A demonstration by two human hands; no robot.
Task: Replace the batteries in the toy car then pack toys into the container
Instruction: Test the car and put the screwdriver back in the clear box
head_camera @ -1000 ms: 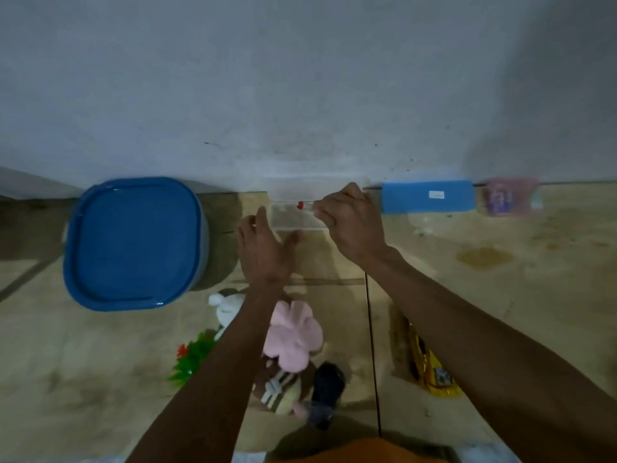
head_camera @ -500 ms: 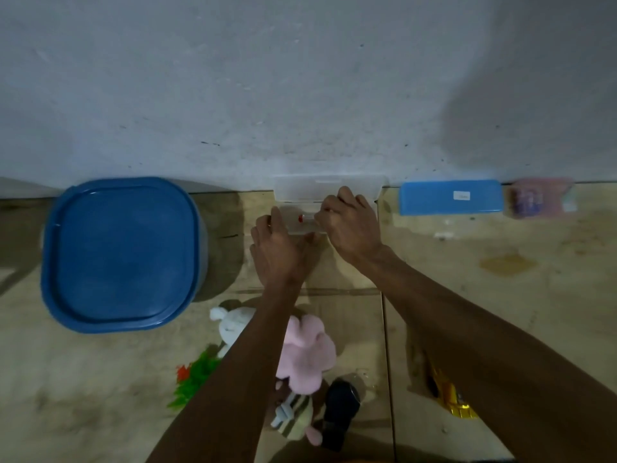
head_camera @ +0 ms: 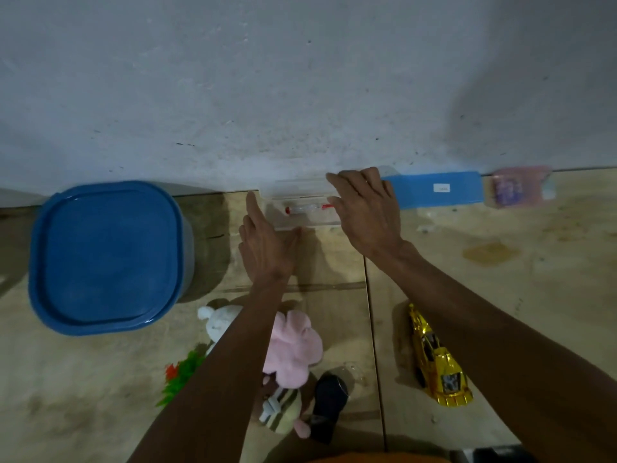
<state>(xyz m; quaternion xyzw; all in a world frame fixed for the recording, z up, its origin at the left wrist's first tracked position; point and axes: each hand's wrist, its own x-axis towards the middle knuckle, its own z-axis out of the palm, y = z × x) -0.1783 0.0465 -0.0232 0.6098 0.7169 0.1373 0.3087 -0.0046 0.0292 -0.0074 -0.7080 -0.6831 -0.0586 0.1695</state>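
The right hand (head_camera: 365,212) lies spread with straight fingers over a clear plastic case (head_camera: 302,208) by the wall, while the left hand (head_camera: 265,245) touches its near edge, fingers relaxed, gripping nothing. The case, holding a red-tipped tool (head_camera: 307,208), looks light, stiff and slick, best taken by its 2 long edges. The gold toy car (head_camera: 437,359) lies well apart on the floor, hard and glossy, and the blue-lidded container (head_camera: 107,255) stands left.

The toy car (head_camera: 438,359) at five o'clock has a glossy gold, metallic-looking finish. The container (head_camera: 106,256) at nine o'clock carries a smooth blue plastic lid. A clear plastic case (head_camera: 302,208) sits at centre. The pink plush (head_camera: 293,349) is soft cloth. The floor (head_camera: 500,295) tiles look smooth, stained; the wall (head_camera: 300,78) matt, rough.
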